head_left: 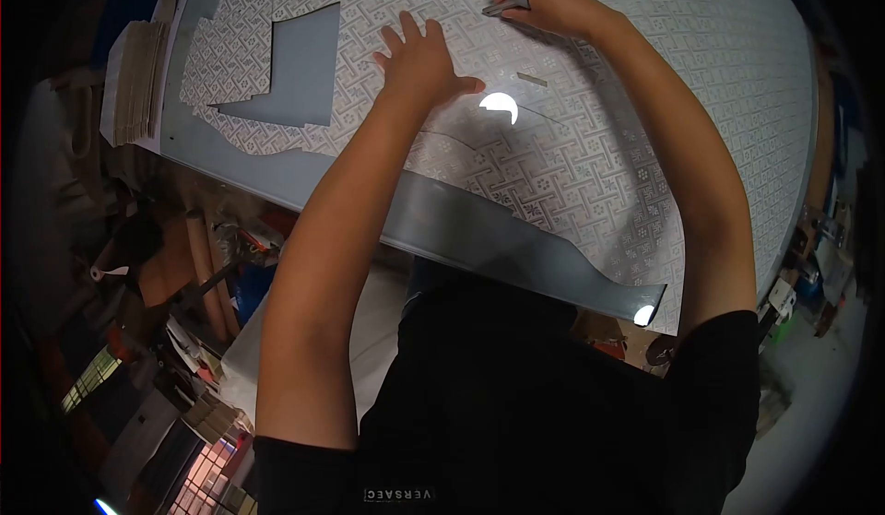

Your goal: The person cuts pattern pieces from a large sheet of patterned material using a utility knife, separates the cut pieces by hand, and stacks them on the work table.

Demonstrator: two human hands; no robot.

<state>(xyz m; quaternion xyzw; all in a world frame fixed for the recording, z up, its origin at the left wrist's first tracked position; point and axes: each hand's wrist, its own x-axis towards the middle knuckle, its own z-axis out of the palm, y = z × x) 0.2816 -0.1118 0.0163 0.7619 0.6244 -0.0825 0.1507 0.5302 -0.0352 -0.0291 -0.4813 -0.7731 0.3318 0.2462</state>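
My left hand (422,71) lies on a pale sheet with a printed geometric pattern (572,174), its fingers spread. Farther out and to the right, my right hand (551,3) is closed around a small grey tool (509,3) whose tip points left, at or just above the sheet. I cannot make out what kind of tool it is. Left of my left hand, an angular hole in the sheet shows a smooth grey surface (309,63). Dark thin lines and a small slot-like mark (532,80) are on the sheet between my hands.
The grey surface also shows along the near edge (461,224), past the sheet's uneven border. A stack of folded brown cardboard (138,86) stands at the table's left end. Brown tubes (207,271) and other clutter lie below at the left. Shelved items (784,294) line the right.
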